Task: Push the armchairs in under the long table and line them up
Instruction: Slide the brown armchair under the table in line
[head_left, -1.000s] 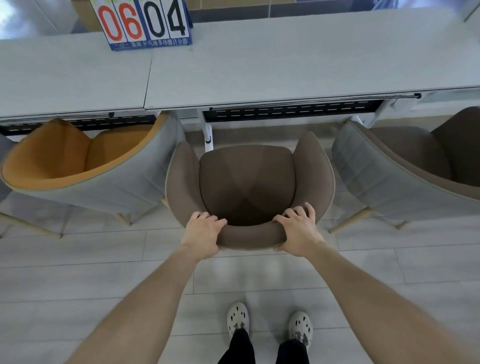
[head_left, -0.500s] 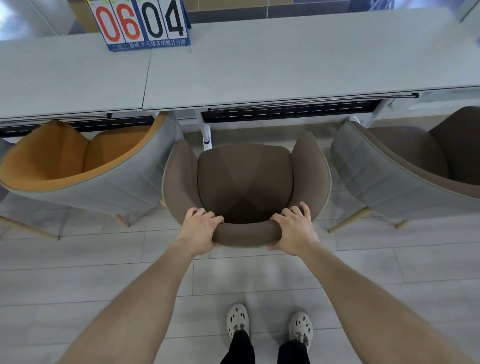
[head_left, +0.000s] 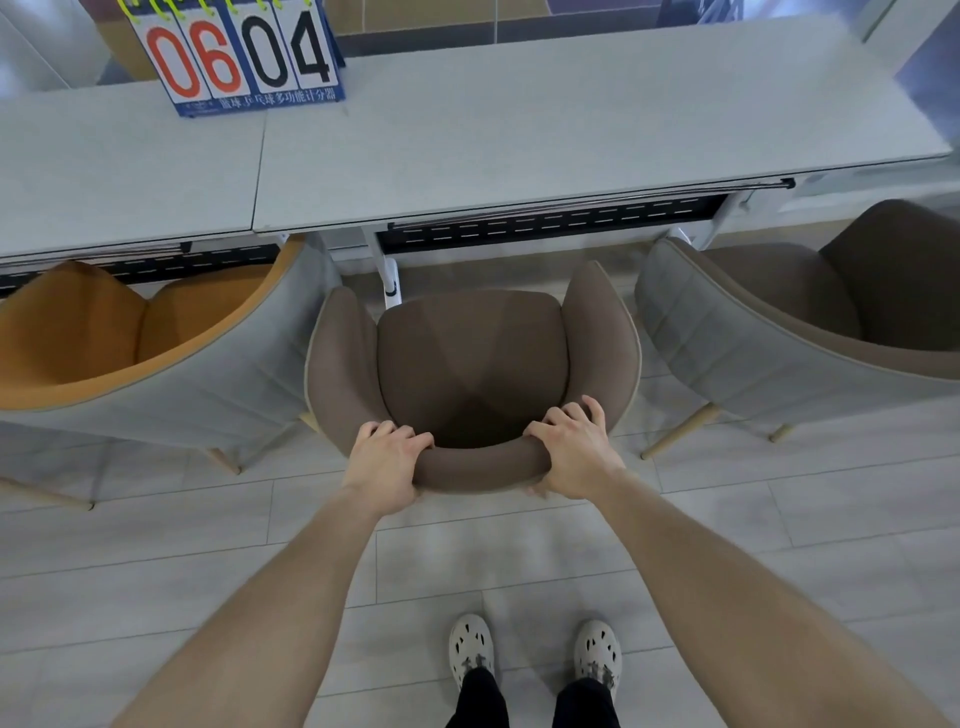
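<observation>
A brown armchair (head_left: 470, 358) stands straight in front of me, its front facing the long grey table (head_left: 519, 145) and stopping just short of the table's edge. My left hand (head_left: 387, 460) and my right hand (head_left: 574, 452) both grip the top of its backrest. An orange armchair with a grey shell (head_left: 156, 353) sits to the left, turned at an angle, its front tucked under the table. A second brown armchair with a grey shell (head_left: 800, 332) stands to the right, also angled, close to the table's right end.
A scoreboard (head_left: 239, 57) showing 06 and 04 stands on the table at the back left. A white table leg (head_left: 389, 275) rises just ahead of the middle chair's seat. My feet in white clogs (head_left: 532, 652) stand on the pale plank floor.
The middle armchair has slid slightly forward toward the table, with both hands keeping their grip on its backrest. The side chairs have not moved.
</observation>
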